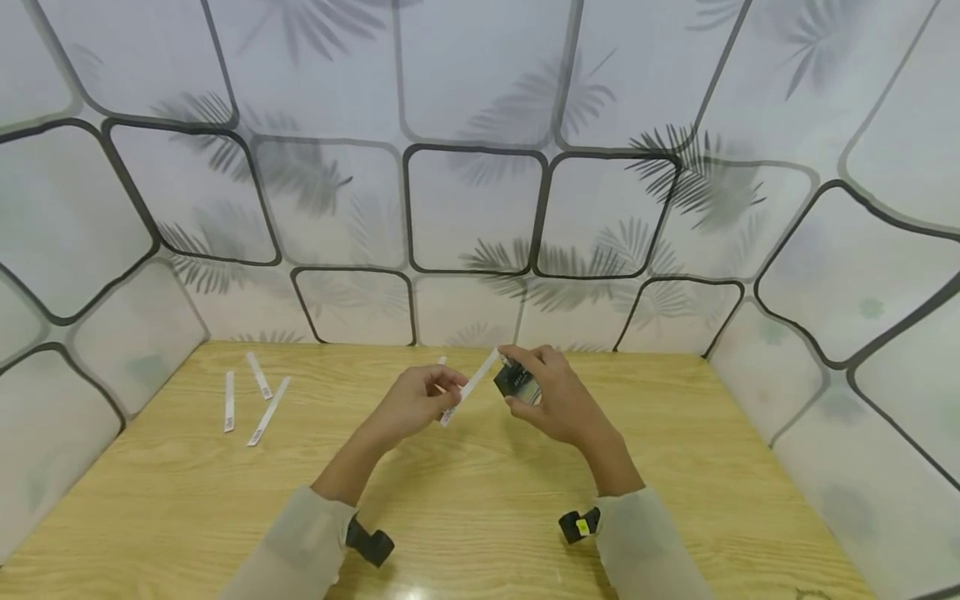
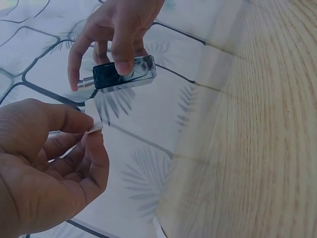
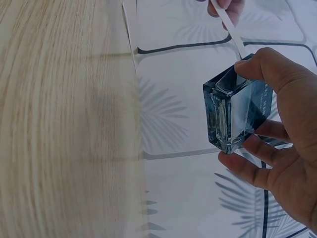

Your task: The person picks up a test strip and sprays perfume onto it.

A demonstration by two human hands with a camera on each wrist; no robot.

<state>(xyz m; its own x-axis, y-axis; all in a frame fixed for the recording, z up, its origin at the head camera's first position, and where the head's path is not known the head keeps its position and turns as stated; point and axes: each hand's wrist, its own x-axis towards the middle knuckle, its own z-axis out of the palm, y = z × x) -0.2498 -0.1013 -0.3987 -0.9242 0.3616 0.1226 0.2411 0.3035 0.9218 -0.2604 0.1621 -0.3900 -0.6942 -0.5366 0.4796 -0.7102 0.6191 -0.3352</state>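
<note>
My left hand pinches a white paper test strip near its lower end, between thumb and fingers. The strip slants up towards a dark glass perfume bottle, which my right hand grips above the table. In the left wrist view the perfume bottle lies tilted on its side, and its silver spray top is under the right forefinger, close to the strip's upper end. The right wrist view shows the bottle's clear thick base and the strip beyond it.
Several more white strips lie on the wooden table: one strip and two others beside it at the left, and another partly hidden behind my left hand. A patterned backdrop rises behind the table and along both sides.
</note>
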